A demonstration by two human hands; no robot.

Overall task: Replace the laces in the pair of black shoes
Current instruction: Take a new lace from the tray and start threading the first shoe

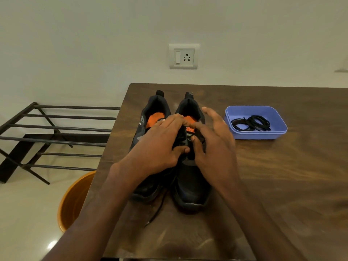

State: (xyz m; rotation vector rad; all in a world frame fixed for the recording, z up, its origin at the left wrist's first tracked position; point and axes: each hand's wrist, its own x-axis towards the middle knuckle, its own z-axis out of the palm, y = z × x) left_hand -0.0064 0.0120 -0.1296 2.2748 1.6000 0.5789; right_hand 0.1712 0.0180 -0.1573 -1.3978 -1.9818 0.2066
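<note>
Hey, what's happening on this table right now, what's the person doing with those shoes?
A person is working on a pair of black shoes standing side by side on a brown table. Both hands are at the laces of the right shoe: the left hand rests over its tongue, and the right hand pinches the lace. A loose lace end trails from the left shoe. A blue tray to the right holds coiled black laces.

Two black shoes (pixel 190 187) showing orange insoles (pixel 155 118), sitting on a dark brown wood-grain table (pixel 282 176); black laces (pixel 252 123) lying coiled in a lavender-blue tray (pixel 263 135); an orange bucket (pixel 72 200), black metal rack (pixel 56 129) and white wall socket (pixel 183 56) standing behind.
</note>
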